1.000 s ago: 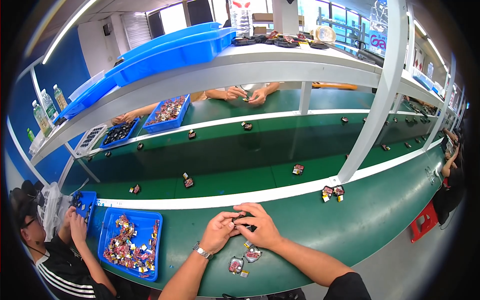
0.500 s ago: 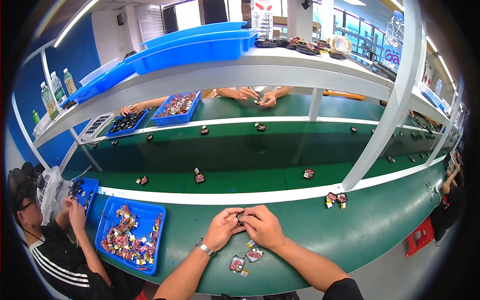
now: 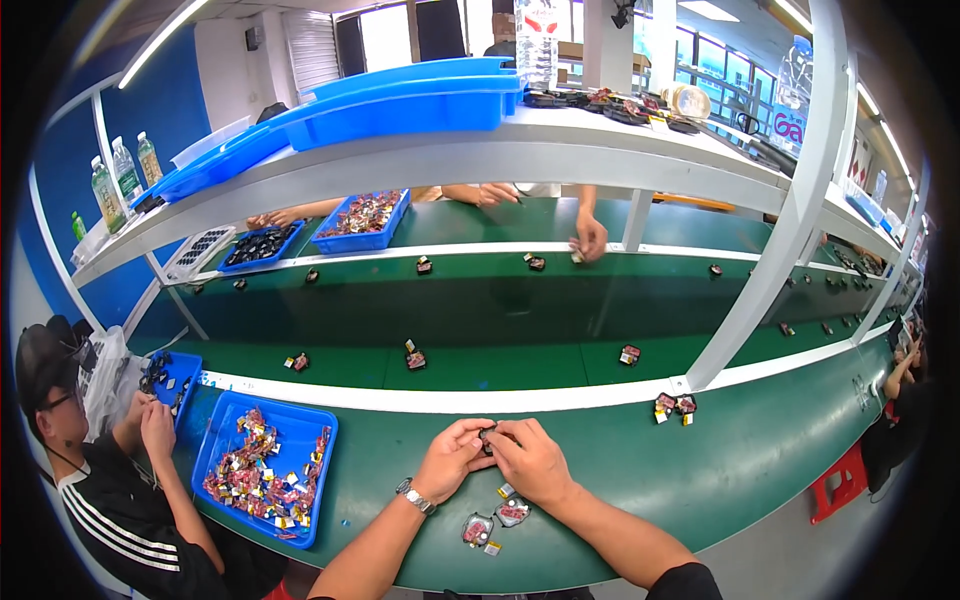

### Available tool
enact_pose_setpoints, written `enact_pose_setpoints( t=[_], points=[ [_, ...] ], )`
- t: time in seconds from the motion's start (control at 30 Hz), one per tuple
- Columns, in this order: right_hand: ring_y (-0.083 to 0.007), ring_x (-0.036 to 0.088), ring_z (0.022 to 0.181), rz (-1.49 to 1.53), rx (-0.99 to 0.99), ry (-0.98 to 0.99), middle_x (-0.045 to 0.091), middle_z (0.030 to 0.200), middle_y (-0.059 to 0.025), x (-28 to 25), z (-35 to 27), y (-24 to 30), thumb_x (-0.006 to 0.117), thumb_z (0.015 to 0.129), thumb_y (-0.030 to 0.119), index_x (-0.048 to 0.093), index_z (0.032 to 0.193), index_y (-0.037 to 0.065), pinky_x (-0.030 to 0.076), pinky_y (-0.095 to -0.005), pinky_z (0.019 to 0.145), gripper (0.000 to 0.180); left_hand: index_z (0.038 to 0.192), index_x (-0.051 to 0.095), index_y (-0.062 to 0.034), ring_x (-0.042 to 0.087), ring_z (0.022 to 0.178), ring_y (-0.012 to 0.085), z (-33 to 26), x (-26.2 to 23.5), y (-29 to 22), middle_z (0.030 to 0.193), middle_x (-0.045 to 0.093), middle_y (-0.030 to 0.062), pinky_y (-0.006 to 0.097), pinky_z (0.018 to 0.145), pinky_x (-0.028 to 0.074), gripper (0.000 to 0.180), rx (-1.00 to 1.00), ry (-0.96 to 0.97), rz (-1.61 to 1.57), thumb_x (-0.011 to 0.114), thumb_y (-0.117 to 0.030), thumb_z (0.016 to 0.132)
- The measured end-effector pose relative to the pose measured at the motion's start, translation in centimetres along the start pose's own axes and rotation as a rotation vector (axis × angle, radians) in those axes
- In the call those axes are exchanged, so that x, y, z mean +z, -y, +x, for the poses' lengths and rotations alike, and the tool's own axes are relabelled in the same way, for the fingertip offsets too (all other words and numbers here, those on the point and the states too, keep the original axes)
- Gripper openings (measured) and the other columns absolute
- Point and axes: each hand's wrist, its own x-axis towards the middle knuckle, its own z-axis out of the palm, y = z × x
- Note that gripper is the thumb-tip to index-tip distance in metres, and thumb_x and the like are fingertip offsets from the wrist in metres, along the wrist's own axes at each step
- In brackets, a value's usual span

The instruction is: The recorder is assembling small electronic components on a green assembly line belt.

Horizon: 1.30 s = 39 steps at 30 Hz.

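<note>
Fingers of the left hand (image 3: 447,465) and right hand (image 3: 534,466) pinched a small, dark, hard-looking piece (image 3: 488,437) between their tips over the smooth green bench (image 3: 650,480), two rounded, reddish-centred assemblies (image 3: 477,529) lying just nearer the body and a blue plastic tray (image 3: 298,442) of jumbled parts standing well left of them

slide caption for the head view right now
Left hand and right hand hold a small dark part over a green workbench, blue tray at left.

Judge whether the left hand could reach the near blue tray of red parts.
Probably yes: nothing stands between the left hand and the near blue tray, though that hand and the right hand hold a small dark part.
</note>
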Motion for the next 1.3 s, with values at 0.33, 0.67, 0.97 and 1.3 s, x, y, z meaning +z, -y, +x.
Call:
enact_pose_setpoints(
  t=[0.33, 0.67, 0.97, 1.3],
  points=[
    [-0.0239, 0.062, 0.082, 0.013, 0.045, -0.068, 0.063, 0.097, -0.0082, 0.5, 0.0, 0.3, 0.073, 0.073, 0.0, 0.069, 0.093, 0.004, 0.054, -0.0336, 0.07, 0.02, 0.128, 0.048, -0.0018, 0.06, 0.114, 0.0186, 0.1, -0.3, 0.4, 0.122, 0.061, 0.0083, 0.04, 0.097, 0.052, 0.029, 0.019, 0.005, -0.011, 0.05, -0.008, 0.1],
    [-0.024, 0.062, 0.083, -0.004, 0.03, -0.057, 0.062, 0.095, -0.0083, 0.6, 0.1, 0.2, 0.071, 0.072, -0.002, 0.069, 0.092, 0.003, 0.054, -0.033, 0.07, 0.02, 0.125, 0.05, -0.0013, 0.061, 0.109, 0.0173, 0.2, 0.2, 0.4, 0.119, 0.063, 0.0088, 0.038, 0.093, 0.055, 0.027, 0.022, -0.037, 0.014, 0.051, -0.006, 0.099],
    [-0.0185, 0.066, 0.081, 0.479, 0.37, -0.053, 0.063, 0.097, -0.0102, 0.6, 0.2, -0.2, 0.072, 0.079, 0.0, 0.067, 0.095, 0.0, 0.055, -0.0285, 0.071, 0.017, 0.119, 0.052, 0.0019, 0.065, 0.104, 0.0199, 0.3, 0.8, 1.0, 0.112, 0.065, 0.0127, 0.035, 0.085, 0.059, 0.021, 0.115, -0.148, 0.109, 0.05, -0.002, 0.099],
    [-0.0158, 0.066, 0.077, 0.537, 0.411, -0.044, 0.066, 0.095, -0.0108, 0.6, 0.3, -0.3, 0.072, 0.08, -0.001, 0.068, 0.098, -0.001, 0.055, -0.0262, 0.07, 0.019, 0.117, 0.053, 0.0018, 0.066, 0.101, 0.0176, 0.4, 0.6, 1.6, 0.113, 0.065, 0.0118, 0.029, 0.079, 0.059, 0.019, 0.151, -0.192, 0.231, 0.049, -0.002, 0.099]
  ],
)
